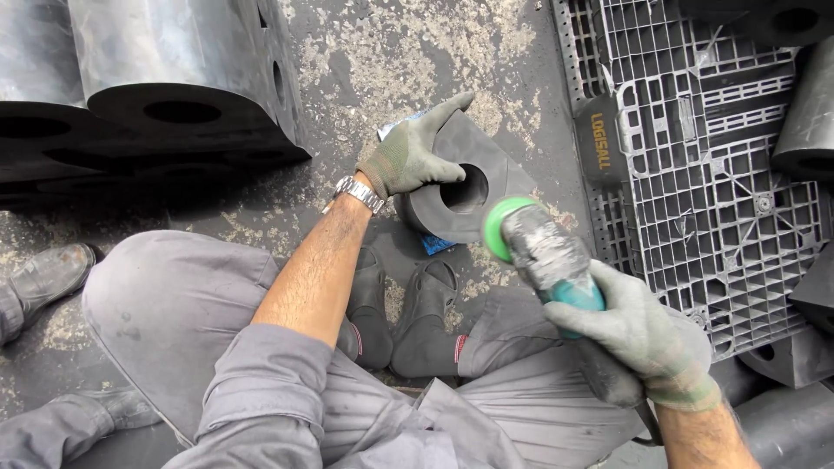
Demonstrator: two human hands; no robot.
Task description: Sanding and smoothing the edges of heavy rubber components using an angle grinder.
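My left hand (415, 155), in a grey-green glove with a metal watch at the wrist, rests on top of a dark grey rubber block (482, 187) with a round hole through it, tilted on the floor. My right hand (638, 330), also gloved, grips a dusty power grinder (547, 256) with a teal body. Its green disc end (499, 224) sits just beside the block's lower right edge, close to the hole. I am crouched, with my two dark boots (408, 313) right under the block.
Large black rubber blocks (182, 95) with holes are stacked at the upper left. A grey plastic pallet (712, 174) lies at the right, with more black pieces (808, 113) on and beside it. Another person's boot (48, 278) and trouser leg show at the left. The concrete floor (382, 52) is dusty.
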